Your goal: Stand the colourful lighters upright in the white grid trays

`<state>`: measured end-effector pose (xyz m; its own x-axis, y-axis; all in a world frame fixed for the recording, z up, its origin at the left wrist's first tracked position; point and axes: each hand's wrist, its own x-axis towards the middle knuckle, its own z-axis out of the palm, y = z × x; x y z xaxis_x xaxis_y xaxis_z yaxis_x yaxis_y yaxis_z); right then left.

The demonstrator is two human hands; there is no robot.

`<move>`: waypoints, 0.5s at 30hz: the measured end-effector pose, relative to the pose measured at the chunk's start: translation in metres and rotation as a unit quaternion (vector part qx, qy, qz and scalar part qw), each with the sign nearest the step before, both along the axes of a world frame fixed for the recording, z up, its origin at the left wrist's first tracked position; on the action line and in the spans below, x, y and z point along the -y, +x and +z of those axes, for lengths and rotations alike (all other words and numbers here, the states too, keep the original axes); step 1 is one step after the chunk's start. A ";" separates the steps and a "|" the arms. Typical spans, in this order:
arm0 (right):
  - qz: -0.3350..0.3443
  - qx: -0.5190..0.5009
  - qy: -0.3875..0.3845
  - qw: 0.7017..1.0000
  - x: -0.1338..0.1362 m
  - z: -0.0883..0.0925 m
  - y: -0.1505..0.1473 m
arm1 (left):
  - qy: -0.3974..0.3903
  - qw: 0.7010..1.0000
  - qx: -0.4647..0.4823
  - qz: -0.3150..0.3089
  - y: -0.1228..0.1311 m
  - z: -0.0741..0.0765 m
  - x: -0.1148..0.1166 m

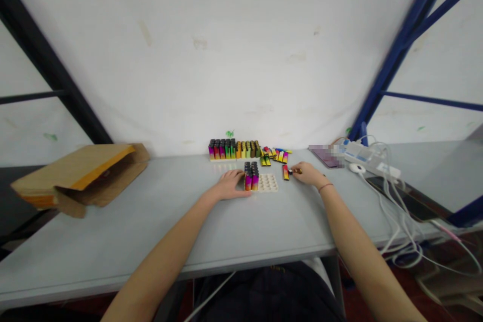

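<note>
My left hand [231, 186] rests on the table around the left end of a white tray [273, 189], thumb along its front and fingers behind. Upright lighters [252, 181], purple to yellow with black tops, fill the tray's left part; round hollows show on its right. To the right, my right hand [308, 174] has its fingertips closed on a small lighter [297, 171], mostly hidden by the fingers. Beside those fingertips, a red and yellow lighter [286, 173] lies on the table. Loose colourful lighters [281, 155] lie in a pile just behind.
Against the wall stand filled rows of upright lighters [222, 150] and yellow ones [248, 150]. An opened cardboard box [79, 171] lies at left. At right are a purple booklet [325, 156], a power strip [372, 158], white cables [396, 201] and a dark phone-like slab [405, 200].
</note>
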<state>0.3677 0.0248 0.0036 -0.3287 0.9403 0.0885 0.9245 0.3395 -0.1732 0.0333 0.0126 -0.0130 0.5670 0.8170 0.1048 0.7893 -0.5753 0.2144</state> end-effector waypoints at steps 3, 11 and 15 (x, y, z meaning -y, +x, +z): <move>-0.029 -0.004 0.029 0.999 -0.003 -0.008 0.000 | 0.001 1.000 -0.002 -0.001 0.000 0.000 0.000; -0.067 -0.449 0.114 0.884 -0.001 0.002 -0.029 | -0.002 1.000 0.004 -0.001 0.000 0.000 0.001; -0.039 -0.646 -0.002 0.763 0.002 0.012 -0.075 | -0.001 1.000 0.007 -0.001 0.000 0.000 0.001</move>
